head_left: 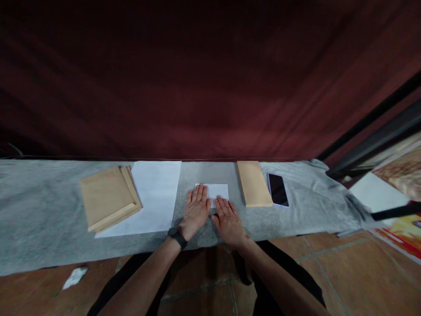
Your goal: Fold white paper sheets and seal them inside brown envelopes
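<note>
A small white folded paper [219,189] lies on the grey cloth in front of me. My left hand [196,208], with a dark band on the wrist, rests flat over its left part, fingers stretched out. On its lower right edge lies my right hand [228,220], also flat with the fingers extended. Both hands hide part of the paper. To the left is a large white sheet [158,188], partly under a stack of brown envelopes [107,191]. A tan block-like pack [254,184] lies right of my hands, beside a phone [278,190] with a dark screen.
The grey cloth [309,197] covers a long narrow surface. A dark red curtain [204,96] hangs behind it. Dark frame bars and printed sheets [404,228] are at the right. A white scrap [75,278] lies on the tiled floor [332,263].
</note>
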`<state>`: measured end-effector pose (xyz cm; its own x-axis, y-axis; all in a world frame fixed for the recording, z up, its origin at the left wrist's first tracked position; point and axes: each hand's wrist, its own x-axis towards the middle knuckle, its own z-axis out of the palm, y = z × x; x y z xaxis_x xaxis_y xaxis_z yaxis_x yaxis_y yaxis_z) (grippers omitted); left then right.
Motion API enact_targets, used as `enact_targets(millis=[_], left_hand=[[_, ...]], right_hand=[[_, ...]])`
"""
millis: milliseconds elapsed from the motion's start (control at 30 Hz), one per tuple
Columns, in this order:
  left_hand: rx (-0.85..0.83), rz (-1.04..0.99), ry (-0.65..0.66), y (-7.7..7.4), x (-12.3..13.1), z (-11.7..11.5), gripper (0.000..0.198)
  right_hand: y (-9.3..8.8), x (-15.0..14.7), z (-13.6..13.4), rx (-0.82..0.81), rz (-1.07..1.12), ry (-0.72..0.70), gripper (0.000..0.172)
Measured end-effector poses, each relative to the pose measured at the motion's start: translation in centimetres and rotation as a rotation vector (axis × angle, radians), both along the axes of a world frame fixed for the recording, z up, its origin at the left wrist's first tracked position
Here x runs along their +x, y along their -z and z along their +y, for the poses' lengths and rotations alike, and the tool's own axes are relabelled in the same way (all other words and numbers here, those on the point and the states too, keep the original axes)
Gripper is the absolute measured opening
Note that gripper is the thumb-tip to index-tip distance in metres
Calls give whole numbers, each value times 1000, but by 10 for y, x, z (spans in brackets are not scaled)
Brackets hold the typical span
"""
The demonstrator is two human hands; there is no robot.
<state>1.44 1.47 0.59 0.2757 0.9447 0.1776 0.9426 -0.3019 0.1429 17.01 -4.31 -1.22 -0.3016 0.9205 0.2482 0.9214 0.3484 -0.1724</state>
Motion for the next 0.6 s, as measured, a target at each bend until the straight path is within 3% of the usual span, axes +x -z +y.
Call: enact_targets(millis=[100, 200, 267, 600], left_hand=[[27, -81, 97, -4, 3, -3, 54], [-30, -176, 358, -4, 13, -9, 51], [-100, -223, 462, -2, 21, -11, 50], [-272, -158, 446, -8, 34, 22, 51]], right_hand=[[3, 0, -2, -23, 15, 1, 57], [4, -1, -1, -70, 12, 6, 56], [3, -3, 0, -103, -9, 7, 56], [-3, -8, -7, -83, 121, -56, 54]])
